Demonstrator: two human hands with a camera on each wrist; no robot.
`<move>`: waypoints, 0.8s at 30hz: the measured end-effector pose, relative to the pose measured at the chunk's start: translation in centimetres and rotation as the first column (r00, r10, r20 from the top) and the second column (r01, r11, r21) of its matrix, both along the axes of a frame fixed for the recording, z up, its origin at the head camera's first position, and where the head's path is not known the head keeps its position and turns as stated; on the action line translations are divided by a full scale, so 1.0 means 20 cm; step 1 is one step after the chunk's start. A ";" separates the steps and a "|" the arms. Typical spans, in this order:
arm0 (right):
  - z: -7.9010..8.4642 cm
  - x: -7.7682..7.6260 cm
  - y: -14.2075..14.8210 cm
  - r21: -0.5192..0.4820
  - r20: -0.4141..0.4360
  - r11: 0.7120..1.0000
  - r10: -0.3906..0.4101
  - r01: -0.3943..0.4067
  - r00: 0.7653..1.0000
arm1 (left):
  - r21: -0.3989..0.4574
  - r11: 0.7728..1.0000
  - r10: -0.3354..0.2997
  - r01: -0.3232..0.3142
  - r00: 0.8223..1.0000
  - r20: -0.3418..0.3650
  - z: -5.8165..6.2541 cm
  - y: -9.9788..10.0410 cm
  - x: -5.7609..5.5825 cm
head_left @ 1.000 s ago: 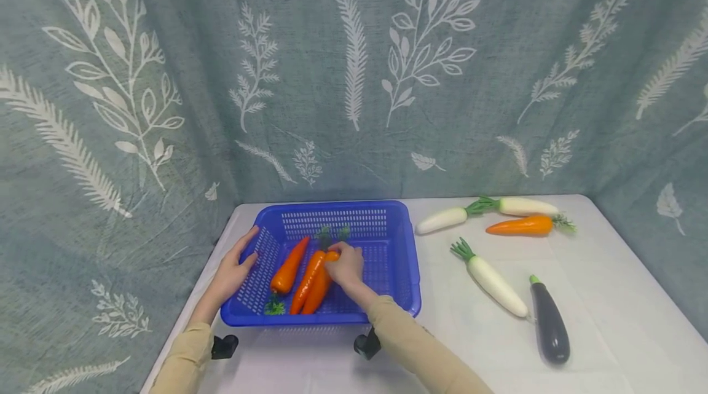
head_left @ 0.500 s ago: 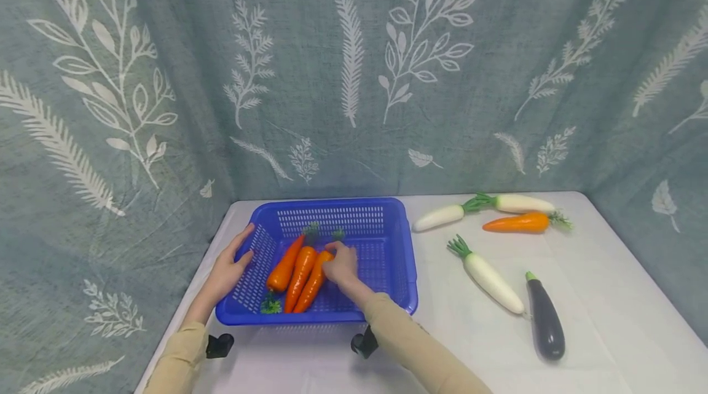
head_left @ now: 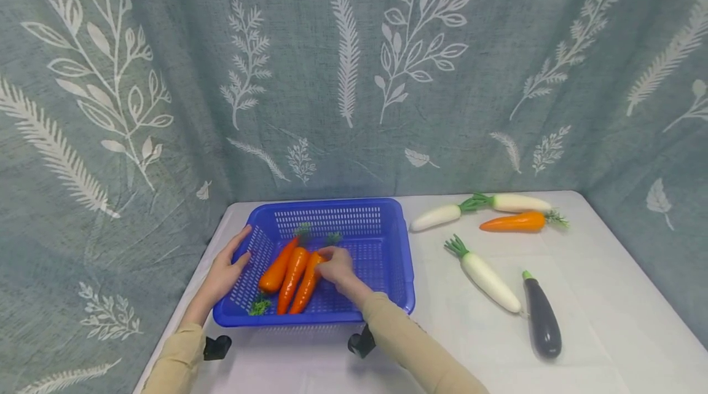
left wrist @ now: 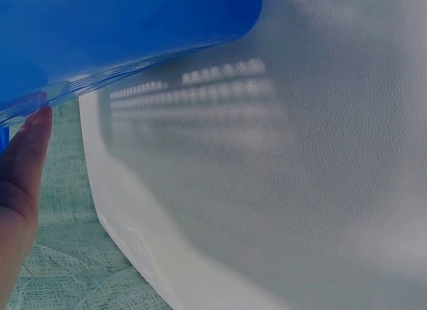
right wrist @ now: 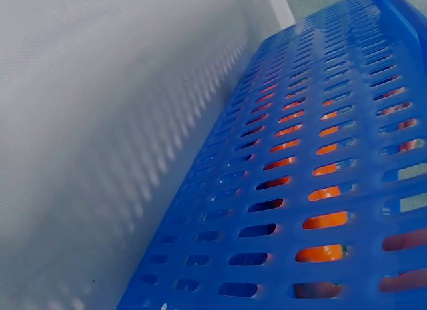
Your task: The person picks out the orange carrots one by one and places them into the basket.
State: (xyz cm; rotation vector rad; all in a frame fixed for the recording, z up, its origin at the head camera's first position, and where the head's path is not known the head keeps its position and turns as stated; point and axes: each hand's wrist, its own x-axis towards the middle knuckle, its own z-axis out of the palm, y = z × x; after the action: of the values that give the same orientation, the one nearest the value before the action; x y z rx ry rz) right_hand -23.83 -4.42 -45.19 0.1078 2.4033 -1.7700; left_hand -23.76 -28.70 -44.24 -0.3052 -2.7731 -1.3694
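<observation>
A blue slotted plastic basket [head_left: 310,319] stands at the left of the table with three orange carrots inside. My left hand [head_left: 222,274] rests on its left rim, thumb apart from the straight fingers; in the left wrist view a digit [left wrist: 30,153] touches the basket's edge. Inside, my right hand [head_left: 336,268] pinches the upper end of the rightmost carrot [head_left: 305,291]. The middle carrot [head_left: 292,282] lies against it, and the left carrot [head_left: 276,271] has its greens toward the front. Through the slotted wall [right wrist: 287,203] in the right wrist view, patches of orange show.
On the right of the white table [head_left: 442,320] lie a radish [head_left: 489,282], an eggplant [head_left: 542,320], another carrot [head_left: 514,222] and two more radishes [head_left: 437,217] [head_left: 520,202] at the back. A patterned green curtain [head_left: 354,154] hangs behind the table.
My right hand and the carrot it holds have shifted left within the basket, and the three carrots now lie closer together toward its left side. The left hand has stayed on the rim.
</observation>
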 end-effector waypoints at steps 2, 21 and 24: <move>0.00 0.00 0.00 -0.033 0.019 0.999 0.032 -0.031 0.999 | -0.005 1.000 0.004 -0.004 1.000 -0.001 0.00 0.00 0.00; 0.00 0.00 0.00 -0.150 0.109 0.989 0.021 -0.004 0.994 | -0.006 1.000 0.009 -0.009 1.000 0.010 0.01 0.00 0.01; 0.00 0.00 0.00 -0.157 0.107 0.988 0.012 0.005 0.994 | -0.007 1.000 0.012 -0.012 1.000 -0.001 0.01 0.01 0.01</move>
State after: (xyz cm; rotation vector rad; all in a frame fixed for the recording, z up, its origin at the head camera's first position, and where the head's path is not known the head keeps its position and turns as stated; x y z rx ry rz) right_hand -23.91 -4.35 -45.13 0.1757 2.1803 -1.8934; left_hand -23.60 -28.53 -44.09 -0.2894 -2.7753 -1.3567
